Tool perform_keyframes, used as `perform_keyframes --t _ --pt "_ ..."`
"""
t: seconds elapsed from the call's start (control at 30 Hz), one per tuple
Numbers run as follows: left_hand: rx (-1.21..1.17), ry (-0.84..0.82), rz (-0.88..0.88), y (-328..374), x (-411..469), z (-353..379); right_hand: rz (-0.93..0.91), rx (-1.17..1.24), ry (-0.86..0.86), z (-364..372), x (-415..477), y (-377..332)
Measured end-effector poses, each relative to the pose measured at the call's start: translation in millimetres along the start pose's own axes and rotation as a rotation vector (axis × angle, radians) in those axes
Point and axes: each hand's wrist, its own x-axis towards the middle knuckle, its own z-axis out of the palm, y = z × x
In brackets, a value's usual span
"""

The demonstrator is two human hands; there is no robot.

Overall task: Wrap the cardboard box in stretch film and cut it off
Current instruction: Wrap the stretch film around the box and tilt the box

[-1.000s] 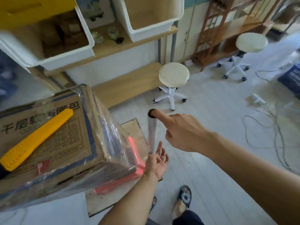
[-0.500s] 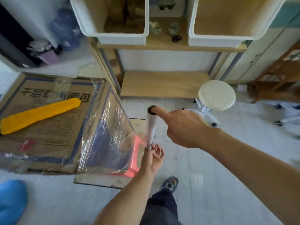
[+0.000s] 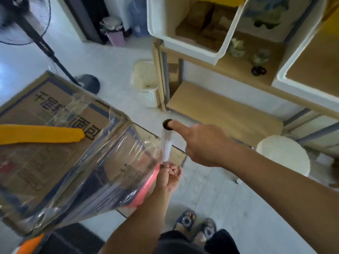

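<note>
Two hands hold the upright film roll [image 3: 166,143] just beside the part-wrapped cardboard box [image 3: 55,149], the right hand [image 3: 201,143] with forefinger plugged into its top, the left hand [image 3: 169,176] curled under its bottom; the light, clingy, easily torn film [image 3: 128,154] likely handles best from those stiff ends.

The stretch film roll [image 3: 166,142] is swung further round the cardboard box [image 3: 55,153]. A wider sheet of film [image 3: 128,154] is drawn taut left of the left hand [image 3: 169,176], whose fingers [image 3: 172,170] are now curled in under the roll.
</note>
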Motion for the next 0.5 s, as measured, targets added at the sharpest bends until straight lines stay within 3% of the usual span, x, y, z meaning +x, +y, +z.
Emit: perform_keyframes --t 0.2,0.4,0.5 --pt "-0.124 0.108 0.105 -3 25 22 -0.205 -0.019 -0.072 -14 45 30" --pt "-0.360 0.046 0.276 -5 55 56 -0.399 -0.026 -0.123 -28 99 62" --pt "-0.352 0.092 0.356 0 70 68 -0.473 -0.023 -0.151 -32 125 69"
